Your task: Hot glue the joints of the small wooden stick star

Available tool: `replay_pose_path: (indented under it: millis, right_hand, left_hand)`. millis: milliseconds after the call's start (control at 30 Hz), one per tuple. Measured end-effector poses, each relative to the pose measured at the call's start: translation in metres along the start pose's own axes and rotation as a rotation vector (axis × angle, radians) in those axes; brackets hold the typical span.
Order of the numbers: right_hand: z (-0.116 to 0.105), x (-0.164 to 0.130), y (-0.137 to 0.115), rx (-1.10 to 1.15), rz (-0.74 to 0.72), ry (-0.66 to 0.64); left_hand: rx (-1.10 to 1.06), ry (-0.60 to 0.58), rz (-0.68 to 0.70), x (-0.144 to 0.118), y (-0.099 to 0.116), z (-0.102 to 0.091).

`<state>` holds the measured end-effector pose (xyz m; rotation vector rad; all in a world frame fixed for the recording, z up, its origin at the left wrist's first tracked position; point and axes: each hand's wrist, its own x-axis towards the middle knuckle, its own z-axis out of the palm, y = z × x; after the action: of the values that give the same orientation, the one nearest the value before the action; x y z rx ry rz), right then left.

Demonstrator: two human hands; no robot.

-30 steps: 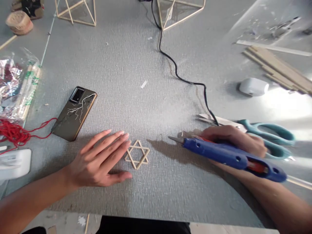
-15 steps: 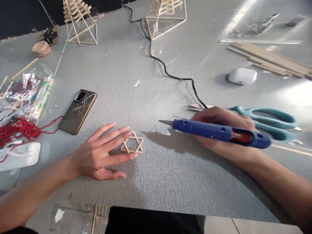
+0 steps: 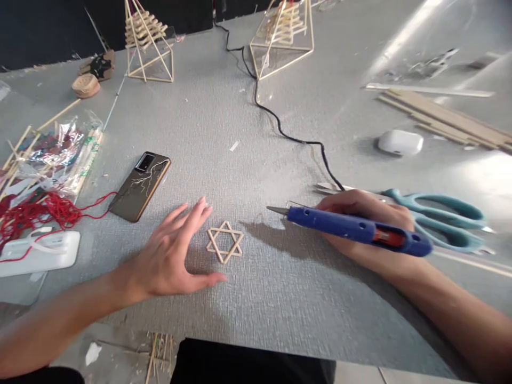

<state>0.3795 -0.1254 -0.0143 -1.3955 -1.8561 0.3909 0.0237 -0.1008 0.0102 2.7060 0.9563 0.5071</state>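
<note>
My left hand point(image 3: 172, 256) hovers open beside the light, fragile stick star point(image 3: 224, 242); right hand point(image 3: 360, 224) grips the glue gun point(image 3: 352, 228). I'd pinch its outer points.

This looks like a hobby craft workspace laid out on a grey textured mat point(image 3: 224, 133). Stick-built pyramid frames point(image 3: 150, 48) stand at the far edge, loose wooden strips point(image 3: 444, 120) lie to the right, and bagged sticks point(image 3: 60, 154) and red yarn point(image 3: 36, 213) sit at the left. A blue glue gun point(image 3: 352, 229) with a black cord point(image 3: 280, 128), teal scissors point(image 3: 440, 213) and a small stick star point(image 3: 224, 241) point to model-making by hand.
</note>
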Motion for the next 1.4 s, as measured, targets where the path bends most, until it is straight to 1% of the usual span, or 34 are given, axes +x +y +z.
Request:
replay_pose_path:
  millis: [133, 333, 533, 667, 900, 1100, 1400]
  right_hand:
    - [0.000, 0.001, 0.000, 0.020, -0.017, -0.016]
    - [-0.004, -0.001, 0.005, -0.013, 0.013, -0.072]
    - [-0.004, -0.006, 0.009, -0.003, 0.053, -0.053]
    - [-0.004, -0.008, 0.008, -0.035, 0.090, -0.051]
    - [-0.004, -0.006, 0.005, -0.074, 0.091, -0.028]
    - [-0.003, -0.005, 0.005, -0.070, 0.042, -0.039]
    - [-0.005, -0.005, 0.005, -0.066, 0.064, -0.050]
  left_hand:
    - [0.022, 0.055, 0.033, -0.003, 0.008, 0.004]
    - [0.085, 0.123, 0.071, -0.001, 0.006, 0.008]
    - [0.098, 0.125, 0.087, -0.001, 0.003, 0.011]
    - [0.103, 0.130, 0.090, 0.000, 0.003, 0.011]
    - [0.110, 0.110, 0.080, -0.001, 0.004, 0.010]
    - [0.113, 0.116, 0.087, -0.001, 0.003, 0.012]
    - [0.117, 0.121, 0.096, -0.001, 0.003, 0.011]
